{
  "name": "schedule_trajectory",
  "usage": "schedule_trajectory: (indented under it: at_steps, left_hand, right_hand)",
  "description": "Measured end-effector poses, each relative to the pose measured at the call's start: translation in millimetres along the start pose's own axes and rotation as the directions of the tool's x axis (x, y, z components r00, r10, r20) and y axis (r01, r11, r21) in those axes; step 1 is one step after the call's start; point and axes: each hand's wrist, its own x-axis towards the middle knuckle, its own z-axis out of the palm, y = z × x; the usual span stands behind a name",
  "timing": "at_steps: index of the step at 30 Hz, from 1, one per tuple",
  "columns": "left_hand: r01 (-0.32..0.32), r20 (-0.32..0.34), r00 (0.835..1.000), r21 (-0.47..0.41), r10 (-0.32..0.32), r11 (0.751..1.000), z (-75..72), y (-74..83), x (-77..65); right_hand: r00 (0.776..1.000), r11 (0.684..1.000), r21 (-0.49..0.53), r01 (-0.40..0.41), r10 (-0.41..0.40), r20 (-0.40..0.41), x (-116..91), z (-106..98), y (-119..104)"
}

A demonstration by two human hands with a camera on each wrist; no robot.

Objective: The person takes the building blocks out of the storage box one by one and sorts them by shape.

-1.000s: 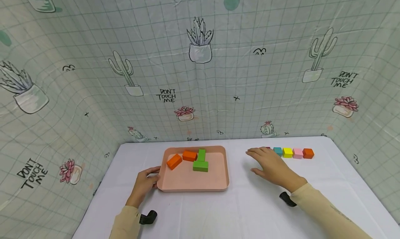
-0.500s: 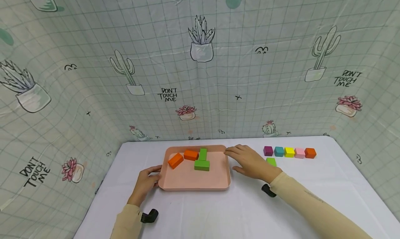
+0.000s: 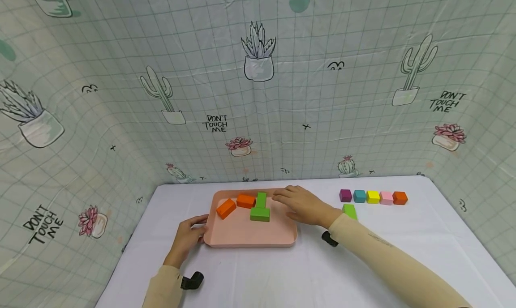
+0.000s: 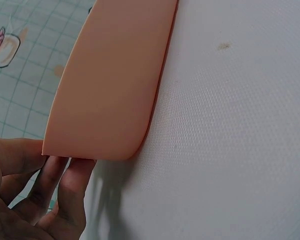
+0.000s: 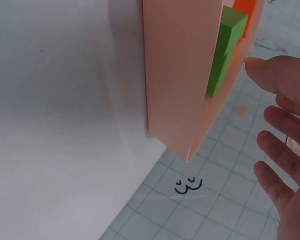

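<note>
A pink tray (image 3: 254,236) lies on the white table with two orange blocks (image 3: 226,208) and two green blocks (image 3: 260,214) in it. My left hand (image 3: 186,236) holds the tray's left side; in the left wrist view its bent fingers (image 4: 72,192) meet the short end wall, partly hidden. My right hand (image 3: 304,205) hovers over the tray's right part, to the right of the green blocks. Its fingers (image 5: 280,150) are spread and loosely bent, with nothing between them in the right wrist view, and apart from the green blocks.
A lone light green block (image 3: 349,211) sits behind my right forearm. Beyond it stands a row of small cubes: purple (image 3: 345,195), teal (image 3: 359,196), yellow (image 3: 372,197), pink (image 3: 386,198) and orange (image 3: 400,198). A patterned cloth (image 3: 306,151) hangs around the table's back and sides.
My right hand has moved left from near the row of cubes to over the tray, uncovering the purple cube and the lone green block. My left hand stays at the tray.
</note>
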Motion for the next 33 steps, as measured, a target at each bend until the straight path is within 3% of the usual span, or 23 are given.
schedule_trajectory:
  at_steps: [10,28,33]
  left_hand:
    - [-0.005,0.006,1.000,-0.006,0.005,1.000,-0.8,0.4,-1.0]
    - [0.016,0.001,1.000,-0.013,-0.016,1.000,0.4,-0.4,1.4]
    - [0.018,-0.002,1.000,-0.012,-0.018,1.000,-0.3,-1.2,1.4]
  right_hand:
    - [0.995,0.993,-0.078,0.094,-0.092,0.027,21.9,4.5,3.2]
    - [0.979,0.990,-0.075,0.118,-0.104,0.176,50.1,18.9,-4.7]
    - [0.970,0.981,-0.146,0.127,-0.093,0.224,55.4,19.1,-11.3]
